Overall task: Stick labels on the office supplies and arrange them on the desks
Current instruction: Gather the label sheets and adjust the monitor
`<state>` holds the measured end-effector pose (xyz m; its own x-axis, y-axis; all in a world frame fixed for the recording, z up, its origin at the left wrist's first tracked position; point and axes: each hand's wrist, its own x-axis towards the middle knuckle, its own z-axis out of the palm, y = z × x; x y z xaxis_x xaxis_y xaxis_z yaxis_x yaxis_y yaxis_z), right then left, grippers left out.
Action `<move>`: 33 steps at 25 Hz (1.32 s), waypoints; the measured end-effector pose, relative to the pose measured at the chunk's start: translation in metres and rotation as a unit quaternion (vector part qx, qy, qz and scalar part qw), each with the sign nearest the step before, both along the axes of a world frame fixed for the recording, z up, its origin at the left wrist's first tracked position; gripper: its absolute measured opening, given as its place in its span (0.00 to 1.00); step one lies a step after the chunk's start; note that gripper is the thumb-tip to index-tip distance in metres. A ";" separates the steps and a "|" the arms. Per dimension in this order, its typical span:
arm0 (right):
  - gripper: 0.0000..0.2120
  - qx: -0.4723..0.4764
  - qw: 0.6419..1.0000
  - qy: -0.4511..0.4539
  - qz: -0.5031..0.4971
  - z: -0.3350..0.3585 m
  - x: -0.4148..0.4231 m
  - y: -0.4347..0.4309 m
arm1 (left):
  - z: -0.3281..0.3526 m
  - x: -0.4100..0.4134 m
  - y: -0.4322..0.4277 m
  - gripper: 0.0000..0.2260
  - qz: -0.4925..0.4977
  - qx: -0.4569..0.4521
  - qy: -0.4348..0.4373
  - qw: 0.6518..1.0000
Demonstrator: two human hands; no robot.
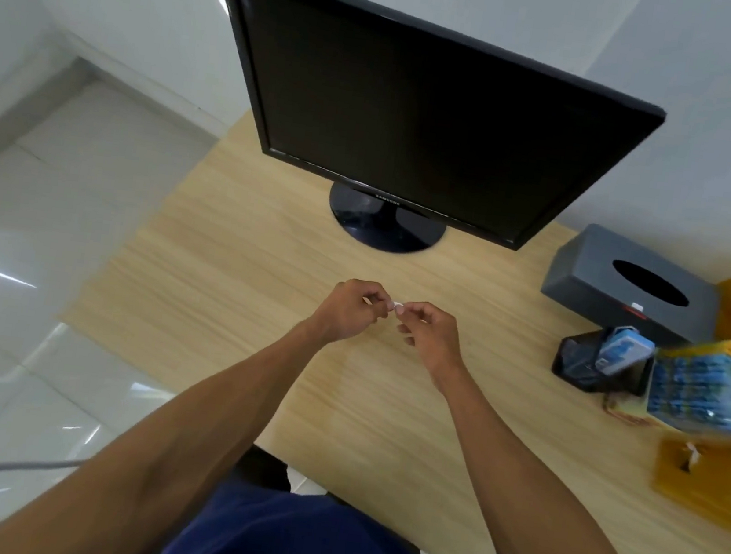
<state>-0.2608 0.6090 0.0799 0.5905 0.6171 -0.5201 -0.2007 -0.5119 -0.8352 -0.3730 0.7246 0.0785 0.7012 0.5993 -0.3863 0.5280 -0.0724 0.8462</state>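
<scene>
One small white label [397, 303] hangs in the air above the middle of the table [213, 304], caught between two sets of fingertips. The left grip [348, 309] pinches one end between thumb and forefinger, and the right grip [432, 335] pinches the other end, with its remaining fingers curled loosely underneath. The label is too small to show whether it sits on backing paper or is already peeled.

It is likely almost weightless, thin and limp, with an adhesive side that will cling to skin or fold onto itself. I would hold it only by the very edge or a corner, with a light touch, and keep the sticky face turned away from the fingers.

Beyond the hands stands a black monitor [420, 113] on its round base. Well to the right sits a grey tissue box [594, 277]. Just in front of it is a black mesh holder [573, 367] with a blue item [624, 350] inside, too blurred to name. A blue-and-yellow pack [708, 392] sits just beside the holder, over a yellow envelope [707, 480]. Any of these supplies could be the label's target, and none is close to the hands.
</scene>
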 end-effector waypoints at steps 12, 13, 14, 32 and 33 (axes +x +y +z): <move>0.04 -0.025 0.995 0.023 -0.099 -0.007 -0.015 0.106 | -0.018 0.008 0.111 0.05 -0.058 0.008 0.010 0.998; 0.03 -0.030 0.995 0.022 -0.096 -0.008 -0.014 0.112 | -0.019 0.008 0.116 0.05 -0.065 0.006 0.010 0.998; 0.03 -0.032 0.993 0.021 -0.109 -0.009 -0.013 0.117 | -0.020 0.008 0.120 0.05 -0.069 0.005 0.011 0.998; 0.04 -0.119 0.980 -0.118 -0.104 -0.023 0.004 0.163 | -0.036 0.011 0.156 0.10 -0.103 0.167 0.027 0.980; 0.04 -0.129 0.979 -0.124 -0.096 -0.023 0.005 0.166 | -0.037 0.008 0.156 0.10 -0.122 0.195 0.029 0.973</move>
